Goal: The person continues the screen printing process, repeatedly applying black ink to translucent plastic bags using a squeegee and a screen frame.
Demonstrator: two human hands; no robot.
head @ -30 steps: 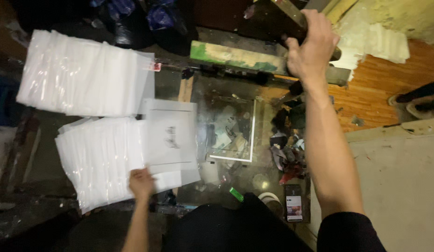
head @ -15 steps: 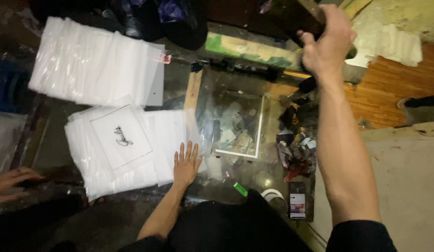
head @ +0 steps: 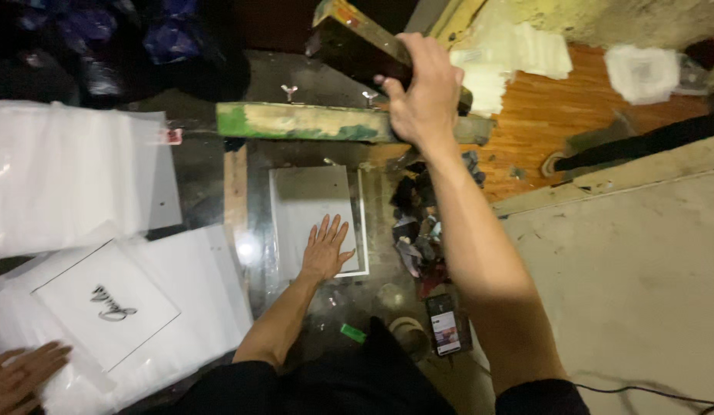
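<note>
Right hand (head: pixel 424 96) of mine is up at twelve o'clock, gripping the dark frame (head: pixel 357 46) above the green wooden bar (head: pixel 303 121). My left hand (head: pixel 326 250) lies flat, fingers spread, on the white sheet (head: pixel 307 200) in the middle. At eight o'clock another person's hand (head: pixel 23 373) touches the stack of white sheets (head: pixel 195 300).

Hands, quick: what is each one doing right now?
Left hand: open, flat on the white sheet.
Right hand: closed, gripping the raised dark frame.
</note>
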